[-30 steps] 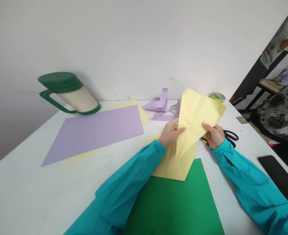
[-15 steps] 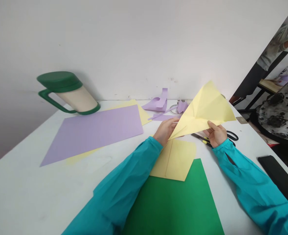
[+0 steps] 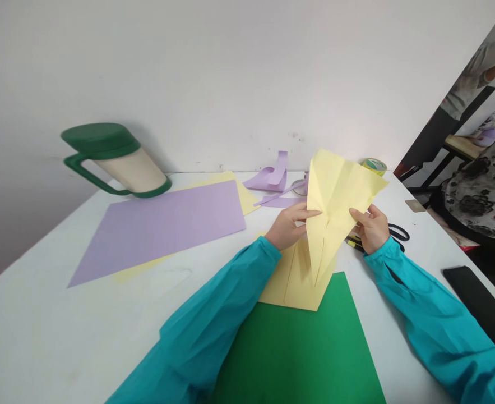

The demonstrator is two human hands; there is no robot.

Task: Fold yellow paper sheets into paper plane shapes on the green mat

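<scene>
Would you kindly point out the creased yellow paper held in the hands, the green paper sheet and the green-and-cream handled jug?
Creased yellow paper [image 3: 337,203]: head view, middle of its face.
Green paper sheet [image 3: 304,348]: head view, its uncovered part.
Green-and-cream handled jug [image 3: 125,170]: head view, its cream body.

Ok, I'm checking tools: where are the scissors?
In the head view, the scissors lie right of centre on the table, partly hidden by the right hand.

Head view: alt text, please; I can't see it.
The left hand and right hand hold a creased yellow sheet above another yellow sheet, which overlaps a green sheet on a white table. Scissors lie partly behind the right hand; a purple sheet and jug sit at left.
</scene>
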